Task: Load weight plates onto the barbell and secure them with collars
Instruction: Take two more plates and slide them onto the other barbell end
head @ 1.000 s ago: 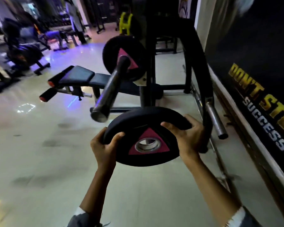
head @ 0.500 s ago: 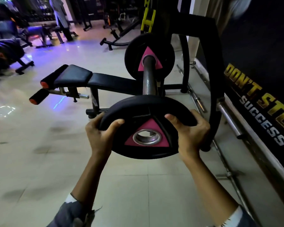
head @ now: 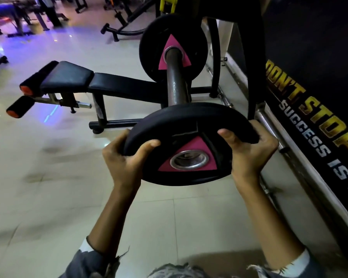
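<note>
While the padded bench is standing at left, the left hand is gripping the weight plate by its left rim, thumb curled over the face. The plate is hanging tilted just before the barbell sleeve, which is carrying a second plate. The right hand is clutching the right rim.

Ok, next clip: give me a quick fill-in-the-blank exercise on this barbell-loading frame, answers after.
1. The left hand and right hand grip one black plate whose centre mark is a ____ triangle.
2. The barbell sleeve already carries ____ loaded plate.
3. The padded bench stands on the person's ____ side of the sleeve.
4. Yellow letters on the wall banner read DON'T ____.

Answers: pink; one; left; STOP
</note>
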